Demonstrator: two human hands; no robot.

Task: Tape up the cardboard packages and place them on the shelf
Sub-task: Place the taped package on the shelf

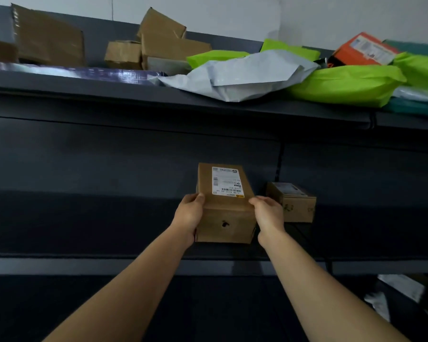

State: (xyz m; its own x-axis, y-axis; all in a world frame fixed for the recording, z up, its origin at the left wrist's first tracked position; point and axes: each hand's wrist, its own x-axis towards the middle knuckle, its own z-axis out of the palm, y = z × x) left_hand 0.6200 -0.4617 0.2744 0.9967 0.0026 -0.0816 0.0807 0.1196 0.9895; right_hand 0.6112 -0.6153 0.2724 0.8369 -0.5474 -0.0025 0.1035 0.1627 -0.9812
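While both arms reach forward, the dark metal shelf [109, 218] spans the view. Brown cardboard package [224, 203] sits on it, long axis pointing away toward the back panel, white label [227, 181] up, just left of a smaller box [293, 202]. Left hand [189, 215] and right hand [268, 214] clasp its near corners.

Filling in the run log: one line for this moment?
phase: shelving | left hand: gripping box | right hand: gripping box | labelled cardboard box: at middle shelf | neighbour box: right
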